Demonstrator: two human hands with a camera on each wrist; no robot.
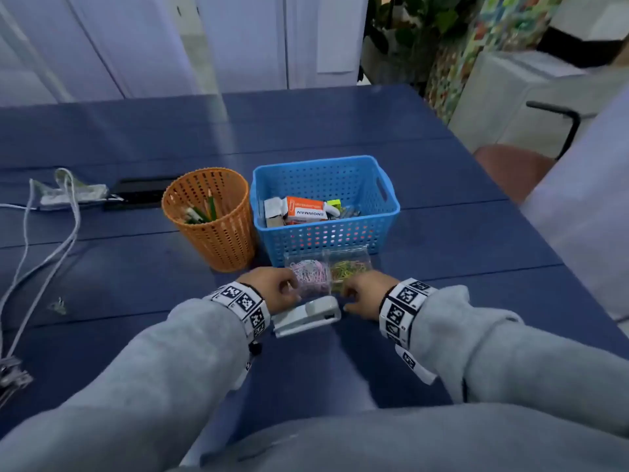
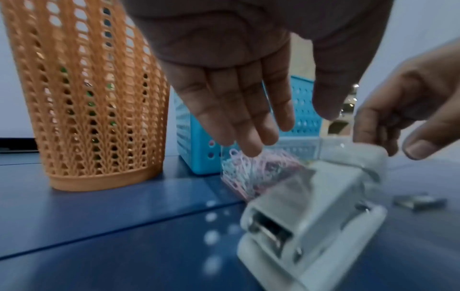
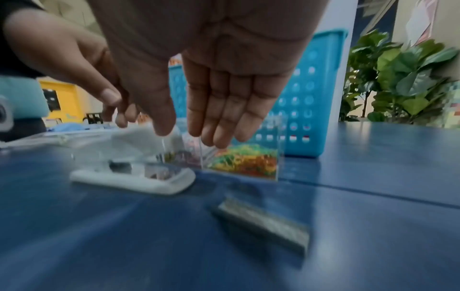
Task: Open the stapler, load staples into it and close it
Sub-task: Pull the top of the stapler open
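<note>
Right now I have both hands low over the blue tabletop (image 1: 442,233), with the white stapler (image 1: 306,316) lying closed between them at about 6 o'clock from the blue basket (image 1: 326,240). My left hand (image 1: 275,289) hovers above the stapler's hinge end with fingers straight and relaxed, holding nothing. My right hand (image 1: 364,294) is likewise loose and open, its fingertips (image 3: 219,137) just over the stapler's nose; whether they touch it I cannot tell. A strip of staples (image 3: 263,222) lies flat on the tabletop near the stapler's nose, under my right wrist. Crowding the far side, a clear box of paper clips (image 1: 328,270) stands just beyond the stapler, right at my fingertips, touching or almost touching the basket. An orange mesh pencil cup (image 1: 214,219) stands at 9 o'clock from the basket, and white cables (image 1: 51,253) trail along the tabletop's left edge.
</note>
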